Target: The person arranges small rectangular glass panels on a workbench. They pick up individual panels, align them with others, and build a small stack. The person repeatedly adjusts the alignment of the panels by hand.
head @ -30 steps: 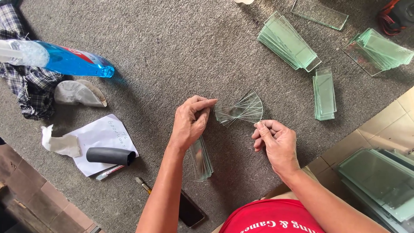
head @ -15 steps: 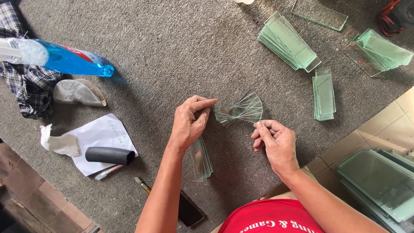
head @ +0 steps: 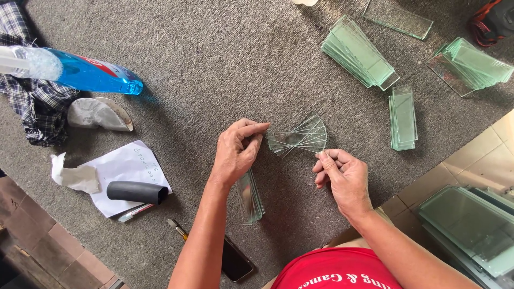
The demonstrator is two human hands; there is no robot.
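I see my left hand (head: 238,151) with fingers curled and thumb pressed to forefinger, pinching 1 end of a fanned bunch of small glass strips (head: 298,138) held just above the grey carpet (head: 214,59). My right hand (head: 342,176) is loosely closed just below the fan's right end, fingertips drawn together, and I cannot tell whether it grips a strip or only touches one. A small stack of glass strips (head: 249,197) lies on the carpet under my left wrist.
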